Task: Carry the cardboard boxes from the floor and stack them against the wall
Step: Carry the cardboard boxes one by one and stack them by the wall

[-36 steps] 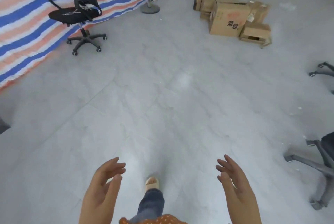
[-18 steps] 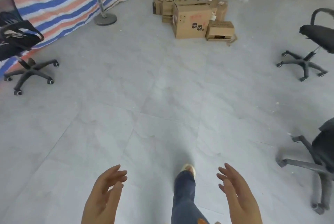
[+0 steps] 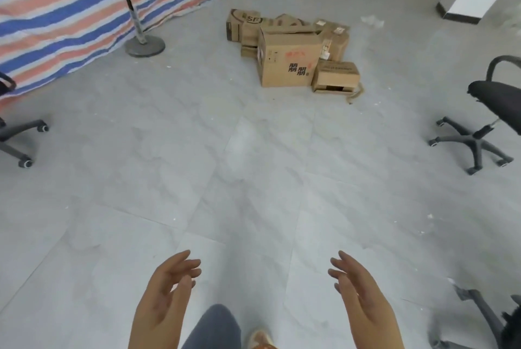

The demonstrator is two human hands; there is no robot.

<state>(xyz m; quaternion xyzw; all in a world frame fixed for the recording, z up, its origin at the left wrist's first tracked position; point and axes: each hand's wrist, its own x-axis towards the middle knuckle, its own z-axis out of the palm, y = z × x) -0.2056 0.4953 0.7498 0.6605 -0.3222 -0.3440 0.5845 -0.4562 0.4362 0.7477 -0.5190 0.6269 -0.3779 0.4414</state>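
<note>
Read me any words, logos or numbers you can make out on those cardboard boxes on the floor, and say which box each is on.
"SF": black logo on the top of the back left box.
Big front box: black characters low on its front and a red mark above them, both too blurred to read.
Small right box: faint print on top, unreadable.
Labels on the back right box: too small to read.
</note>
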